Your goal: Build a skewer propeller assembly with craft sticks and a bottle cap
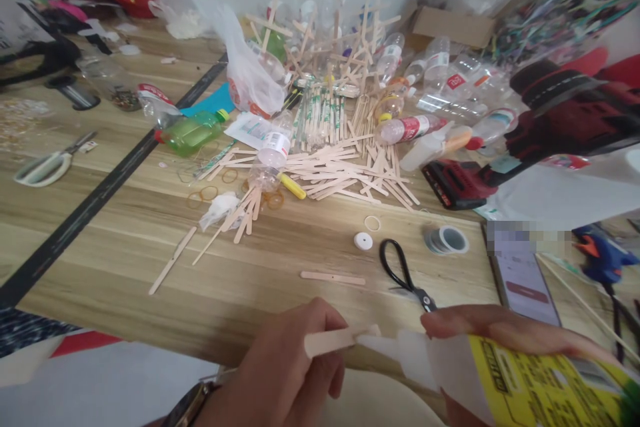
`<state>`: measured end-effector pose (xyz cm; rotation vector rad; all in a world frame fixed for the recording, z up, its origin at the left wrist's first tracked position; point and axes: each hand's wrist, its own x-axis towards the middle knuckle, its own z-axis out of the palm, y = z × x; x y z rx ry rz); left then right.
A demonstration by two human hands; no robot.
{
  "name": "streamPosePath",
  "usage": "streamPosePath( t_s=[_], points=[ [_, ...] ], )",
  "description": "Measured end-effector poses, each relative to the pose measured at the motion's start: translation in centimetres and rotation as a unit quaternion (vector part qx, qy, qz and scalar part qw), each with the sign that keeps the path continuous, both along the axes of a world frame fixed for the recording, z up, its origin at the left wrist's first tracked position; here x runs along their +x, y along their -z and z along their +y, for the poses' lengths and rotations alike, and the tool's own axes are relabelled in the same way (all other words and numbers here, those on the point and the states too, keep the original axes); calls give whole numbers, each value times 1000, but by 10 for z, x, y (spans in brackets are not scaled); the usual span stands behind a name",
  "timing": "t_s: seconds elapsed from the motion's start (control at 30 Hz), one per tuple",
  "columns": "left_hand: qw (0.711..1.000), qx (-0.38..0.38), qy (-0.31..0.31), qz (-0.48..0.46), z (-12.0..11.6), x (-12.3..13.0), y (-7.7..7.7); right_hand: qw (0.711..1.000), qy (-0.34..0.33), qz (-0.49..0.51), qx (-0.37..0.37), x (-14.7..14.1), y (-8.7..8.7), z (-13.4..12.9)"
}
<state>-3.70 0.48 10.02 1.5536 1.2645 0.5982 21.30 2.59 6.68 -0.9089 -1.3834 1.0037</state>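
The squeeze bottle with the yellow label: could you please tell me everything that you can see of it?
The squeeze bottle, plastic by its look, has a whitish body, a tapering pale nozzle and a yellow label with dark print and a green patch. The right hand grips it nearly sideways, nozzle pointing left to the wooden stick in the left hand; whether the tip touches is unclear. Its base is out of frame.

left hand (300,353): near centre, fingers curled inward in a closed pinch, knuckles up | left wrist (223,397): near edge, left of its hand, forearm mostly cut off | right hand (525,325): near right, wrapped in a grip, upper digit stretched leftward, wrist unseen
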Motion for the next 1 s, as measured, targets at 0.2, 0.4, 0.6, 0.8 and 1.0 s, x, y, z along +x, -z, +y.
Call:
streamPosePath(
  t_s=[0.2,0.4,0.6,0.8,1.0],
  points=[
    [1000,-20,-5,-5,2,2,-2,999,24,-22,20,-32,-12,-4],
    [999,-27,-1,-19,2,1,-1,999,47,-5,7,-53,-22,-8],
    [999,-31,-12,-18,4,0,-2,999,38,32,-1,-55,-24,-7],
    [999,-23,-26,-16,0,0,1,1000,19,15,-3,-49,-23,-10],
    [1000,-12,-21,-14,-2,-3,3,999,32,2,28,-47,-18,-10]
  ],
)
